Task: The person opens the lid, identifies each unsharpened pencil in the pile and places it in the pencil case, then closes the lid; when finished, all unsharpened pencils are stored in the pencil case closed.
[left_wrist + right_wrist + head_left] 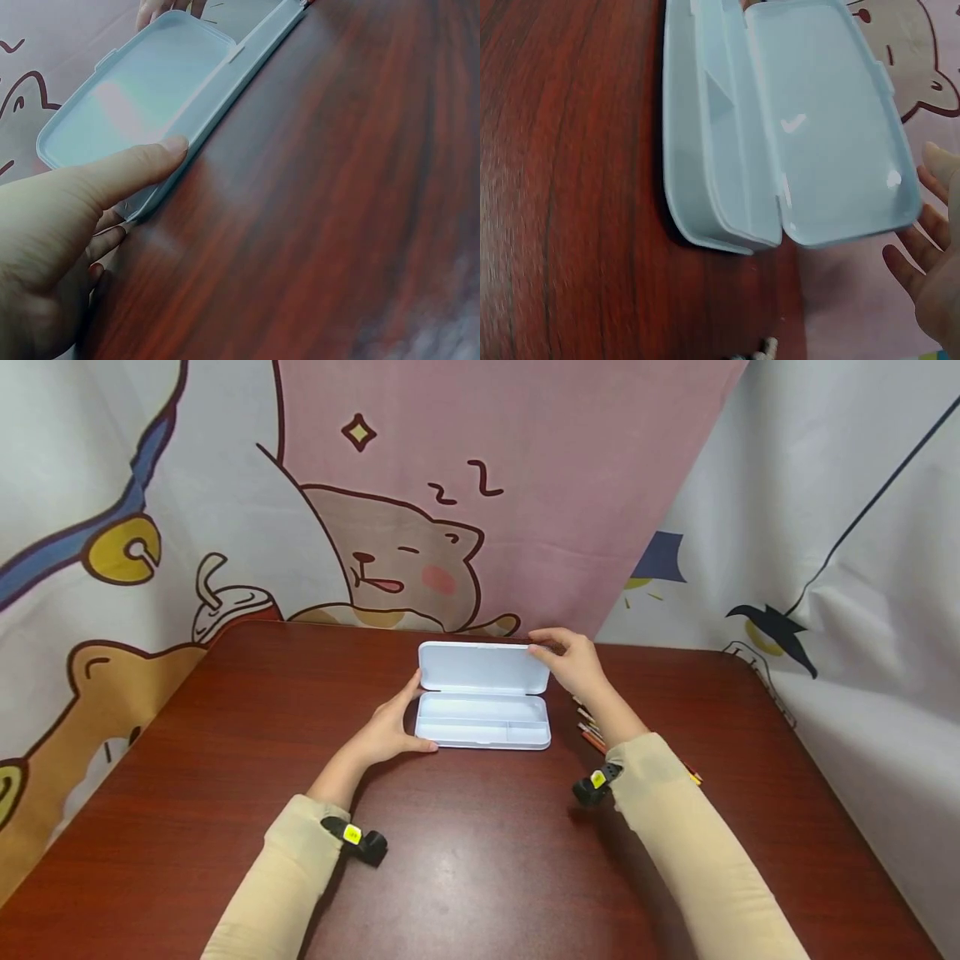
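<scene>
A pale blue-white pencil case lies unfolded on the table, its lid tilted up at the back. Inside the base are long and short compartments with nothing visible in them. My left hand holds the case's left end, the thumb on the front wall and the fingers around the far side, as the left wrist view also shows. At the lid's upper right corner is my right hand. In the right wrist view, its fingers are loosely spread beside the lid's edge; contact is hard to tell.
Several coloured pencils lie on the table to the right of the case, partly hidden under my right forearm. The brown table meets a printed cloth at its back edge. Each wrist carries a small black camera.
</scene>
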